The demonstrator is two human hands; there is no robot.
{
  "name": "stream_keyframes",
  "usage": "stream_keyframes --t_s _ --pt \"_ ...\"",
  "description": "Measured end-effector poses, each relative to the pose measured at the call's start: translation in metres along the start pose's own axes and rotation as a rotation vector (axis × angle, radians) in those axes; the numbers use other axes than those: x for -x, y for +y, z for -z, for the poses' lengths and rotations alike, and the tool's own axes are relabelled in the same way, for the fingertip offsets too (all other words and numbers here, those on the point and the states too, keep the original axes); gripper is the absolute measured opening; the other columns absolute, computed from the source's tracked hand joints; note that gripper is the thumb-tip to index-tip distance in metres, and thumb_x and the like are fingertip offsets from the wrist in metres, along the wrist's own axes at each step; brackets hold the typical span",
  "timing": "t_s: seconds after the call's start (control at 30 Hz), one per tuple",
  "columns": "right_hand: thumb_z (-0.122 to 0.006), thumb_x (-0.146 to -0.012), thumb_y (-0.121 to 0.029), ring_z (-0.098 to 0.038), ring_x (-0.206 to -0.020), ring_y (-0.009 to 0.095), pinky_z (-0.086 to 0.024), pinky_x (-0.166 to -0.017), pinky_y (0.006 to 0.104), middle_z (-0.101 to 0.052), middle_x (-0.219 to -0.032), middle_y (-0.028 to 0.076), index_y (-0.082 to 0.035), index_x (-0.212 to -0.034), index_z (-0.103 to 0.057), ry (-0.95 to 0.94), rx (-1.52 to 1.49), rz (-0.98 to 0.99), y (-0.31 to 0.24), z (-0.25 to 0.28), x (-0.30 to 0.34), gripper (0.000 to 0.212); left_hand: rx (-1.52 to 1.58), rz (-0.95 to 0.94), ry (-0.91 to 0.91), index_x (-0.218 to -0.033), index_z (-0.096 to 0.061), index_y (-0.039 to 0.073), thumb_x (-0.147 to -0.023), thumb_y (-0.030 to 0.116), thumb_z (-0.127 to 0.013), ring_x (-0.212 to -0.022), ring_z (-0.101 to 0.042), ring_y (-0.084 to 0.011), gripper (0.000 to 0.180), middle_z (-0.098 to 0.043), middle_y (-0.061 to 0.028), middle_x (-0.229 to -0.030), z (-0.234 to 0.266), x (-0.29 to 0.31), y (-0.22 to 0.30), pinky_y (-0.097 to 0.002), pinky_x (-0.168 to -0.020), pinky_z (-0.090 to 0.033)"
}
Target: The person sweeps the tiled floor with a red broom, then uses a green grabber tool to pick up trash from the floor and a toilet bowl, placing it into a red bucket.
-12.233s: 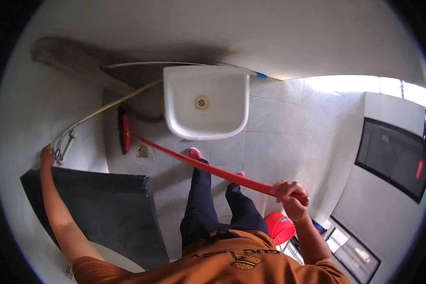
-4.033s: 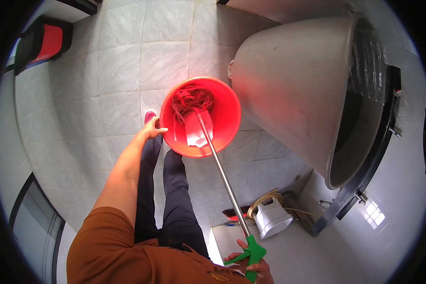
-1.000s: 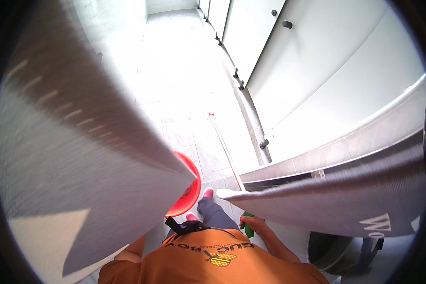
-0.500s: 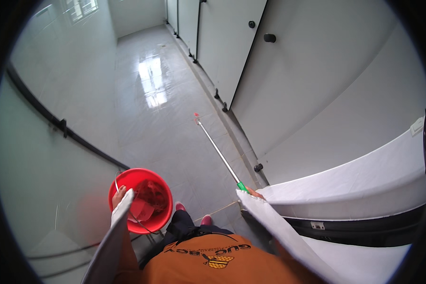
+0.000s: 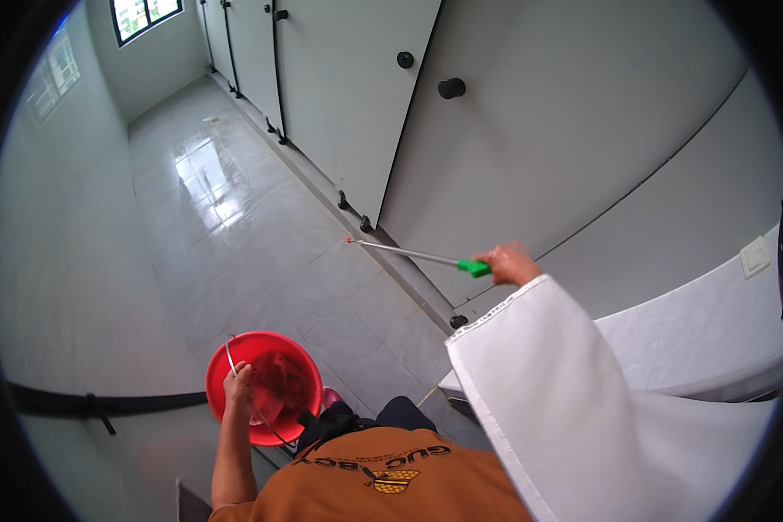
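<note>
At the lower left I carry a red bucket (image 5: pixel 308 361) by its thin wire handle, my left hand (image 5: pixel 238 383) closed around it. Inside the bucket lie a dark reddish tangled heap (image 5: pixel 280 376) and a pale pinkish piece (image 5: pixel 268 406); I cannot tell what either is. My right hand (image 5: pixel 511 264), a little blurred, is stretched forward and closed on the green grip of a litter picker (image 5: pixel 413 254). Its slim silver shaft points left, with the small red tip near the foot of the cubicle panels. A loose white sleeve (image 5: pixel 539 374) covers my right forearm.
Grey cubicle doors (image 5: pixel 348 96) with black knobs and feet line the right side, above a low ledge (image 5: pixel 309 187). Shiny grey floor tiles (image 5: pixel 244 270) run toward a window (image 5: pixel 146 17). A pale wall (image 5: pixel 70 252) with a black rail (image 5: pixel 148 403) stands left.
My right hand has lifted and reached forward, swinging the litter picker from a steep slant to nearly level. The view has turned rightward; the bucket stays in my left hand.
</note>
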State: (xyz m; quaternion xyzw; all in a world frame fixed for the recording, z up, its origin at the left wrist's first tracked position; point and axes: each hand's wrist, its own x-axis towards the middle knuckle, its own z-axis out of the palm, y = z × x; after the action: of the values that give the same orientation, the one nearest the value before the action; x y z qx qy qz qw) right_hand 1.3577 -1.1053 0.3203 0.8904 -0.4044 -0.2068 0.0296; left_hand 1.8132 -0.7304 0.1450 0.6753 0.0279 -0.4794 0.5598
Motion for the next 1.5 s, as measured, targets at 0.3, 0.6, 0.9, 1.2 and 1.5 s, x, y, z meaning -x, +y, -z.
stream_keyframes --t_s 0.3,0.6,0.9,1.2,1.5 --pt "-0.064 -0.060 -0.009 -0.063 -0.076 0.024 -0.051 -0.063 0.0369 -0.066 -0.080 0.003 -0.033 -0.103 -0.065 -0.158 0.159 -0.172 0.055 0.064 -0.070 0.049 -0.137 -0.002 -0.262 -0.104 -0.056 0.012 -0.082 0.015 -0.062 -0.041 -0.032 -0.0023 0.022 -0.043 0.0081 -0.060 -0.112 -0.047 0.037 -0.0189 -0.035 -0.024" --pt "-0.058 -0.056 -0.009 -0.062 -0.067 0.028 -0.048 -0.056 0.0388 -0.064 -0.071 0.006 -0.017 -0.078 -0.064 -0.121 0.008 -0.107 0.106 0.026 -0.119 0.023 -0.258 0.044 -0.427 -0.102 -0.055 0.012 -0.085 0.014 -0.059 -0.040 -0.029 -0.0010 0.018 -0.038 0.0098 -0.058 -0.275 -0.076 0.054 -0.0184 -0.035 -0.020" --pt "-0.058 -0.054 -0.009 -0.064 -0.067 0.027 -0.049 -0.057 0.0375 -0.065 -0.072 0.012 -0.006 -0.071 -0.065 -0.253 -0.014 -0.279 0.149 0.022 -0.163 0.018 -0.444 0.159 -0.688 -0.104 -0.055 0.009 -0.086 0.014 -0.059 -0.044 -0.033 -0.0021 0.019 -0.041 0.0072 -0.060 -0.444 -0.101 0.067 -0.0194 -0.039 -0.024" --pt "-0.057 -0.067 -0.011 -0.065 -0.077 0.027 -0.050 -0.067 0.0378 -0.066 -0.081 0.012 -0.006 -0.082 -0.065 -0.251 -0.271 -0.561 0.220 -0.014 -0.196 0.018 -0.587 0.162 -0.850 -0.099 -0.060 0.009 -0.084 0.019 -0.063 -0.041 -0.032 -0.0026 0.018 -0.042 0.0071 -0.055 -0.588 -0.155 0.084 -0.0203 -0.036 -0.023" --pt "-0.061 -0.068 -0.015 -0.063 -0.081 0.029 -0.050 -0.071 0.0402 -0.065 -0.086 0.012 -0.008 -0.090 -0.063 -0.202 -0.407 -0.809 0.266 -0.079 -0.176 0.023 -0.585 0.288 -1.009 -0.088 -0.059 0.012 -0.085 0.020 -0.060 -0.042 -0.030 -0.0037 0.009 -0.039 0.0071 -0.055 -0.709 -0.182 0.084 -0.0207 -0.038 -0.022"
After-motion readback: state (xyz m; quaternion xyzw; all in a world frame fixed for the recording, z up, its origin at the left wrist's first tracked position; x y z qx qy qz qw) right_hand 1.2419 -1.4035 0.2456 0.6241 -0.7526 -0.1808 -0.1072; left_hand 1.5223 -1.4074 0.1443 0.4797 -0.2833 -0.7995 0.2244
